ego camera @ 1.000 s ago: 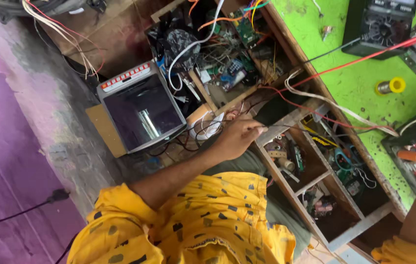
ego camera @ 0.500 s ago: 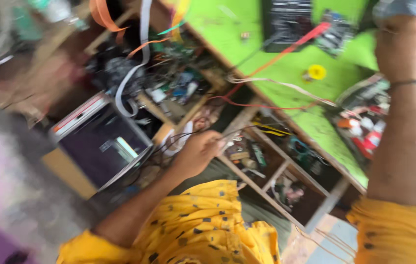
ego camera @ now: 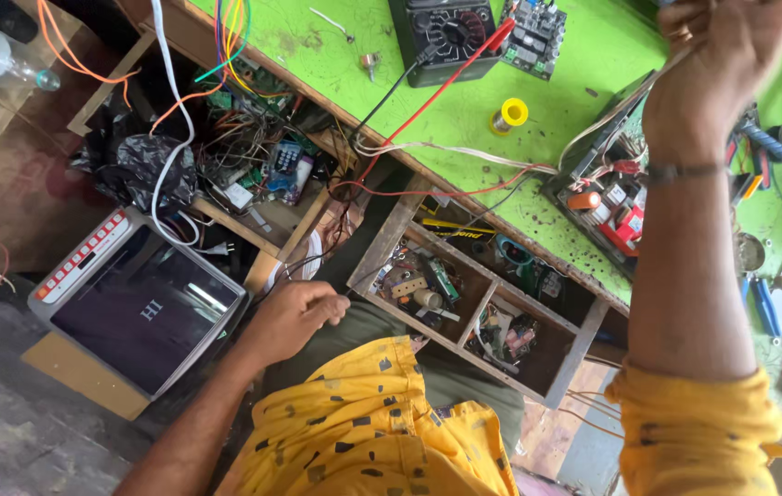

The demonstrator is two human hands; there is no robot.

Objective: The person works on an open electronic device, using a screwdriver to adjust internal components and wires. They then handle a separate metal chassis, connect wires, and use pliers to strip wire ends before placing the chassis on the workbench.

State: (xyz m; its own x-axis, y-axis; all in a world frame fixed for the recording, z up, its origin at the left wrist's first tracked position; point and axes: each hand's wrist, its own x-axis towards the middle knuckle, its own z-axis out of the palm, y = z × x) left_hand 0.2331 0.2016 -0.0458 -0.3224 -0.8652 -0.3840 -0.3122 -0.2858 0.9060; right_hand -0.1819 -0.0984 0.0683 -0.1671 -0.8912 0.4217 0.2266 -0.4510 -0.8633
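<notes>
Green worktop (ego camera: 464, 110); right hand (ego camera: 722, 55) pinches thin wires (ego camera: 612, 115).

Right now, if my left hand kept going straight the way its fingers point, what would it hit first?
The left hand is curled, knuckles aimed toward the open wooden drawer. Its near corner and the small parts inside look like the first thing in that line, though depth is hard to judge from above.
</notes>
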